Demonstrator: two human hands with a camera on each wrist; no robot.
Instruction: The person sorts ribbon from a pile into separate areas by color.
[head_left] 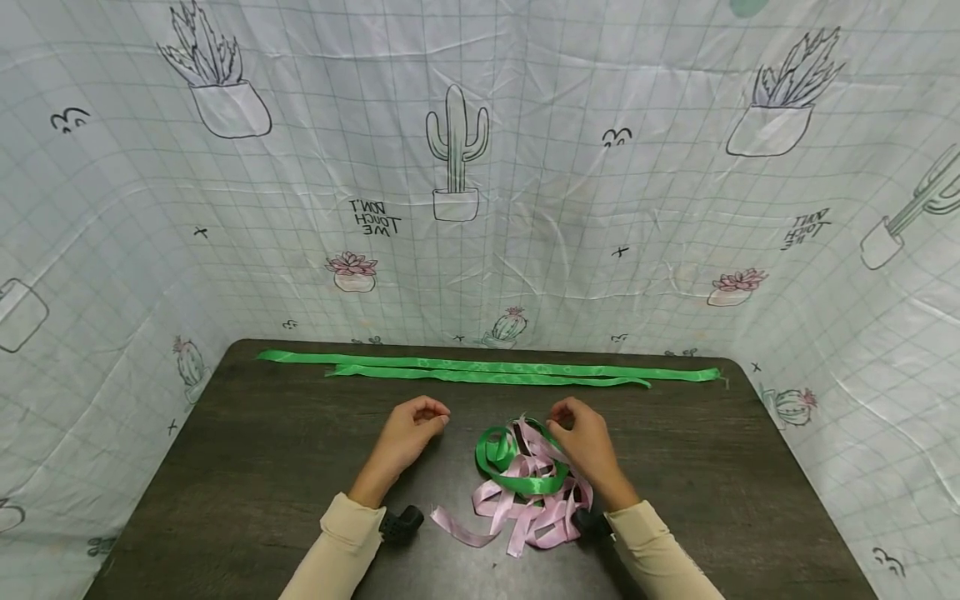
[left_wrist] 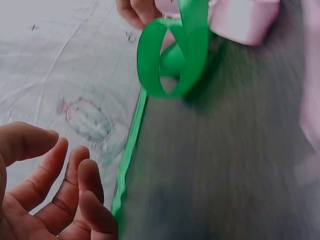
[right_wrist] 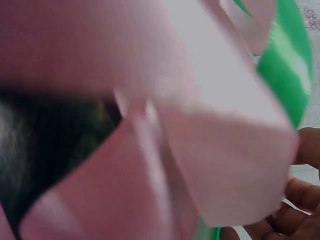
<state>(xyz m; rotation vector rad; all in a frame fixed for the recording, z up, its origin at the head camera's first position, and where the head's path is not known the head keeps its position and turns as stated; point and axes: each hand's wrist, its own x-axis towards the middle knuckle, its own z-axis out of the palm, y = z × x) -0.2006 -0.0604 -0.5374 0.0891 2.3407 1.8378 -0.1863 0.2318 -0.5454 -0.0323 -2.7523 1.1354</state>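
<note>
My left hand point(head_left: 408, 429) hovers left of a ribbon heap, its fingers loosely bent and nothing between them; the left wrist view shows the thumb apart from the fingertips point(left_wrist: 90, 175). A loose pile of pink ribbon point(head_left: 551, 525) lies on the table, a coil of green ribbon point(head_left: 528, 485) on top of it. At the pile's upper right is my right hand point(head_left: 588, 437), fingers loosely bent beside the ribbons. In the right wrist view, pink ribbon point(right_wrist: 235, 165) covers part of the fingers point(right_wrist: 302, 192); a gap shows between thumb and forefinger.
Two long green ribbon strips point(head_left: 487, 367) lie stretched side by side along the back edge of the dark table point(head_left: 300, 475). A printed cloth point(head_left: 540, 183) hangs behind and at both sides. One pink ribbon end point(head_left: 457, 532) trails out toward the left wrist.
</note>
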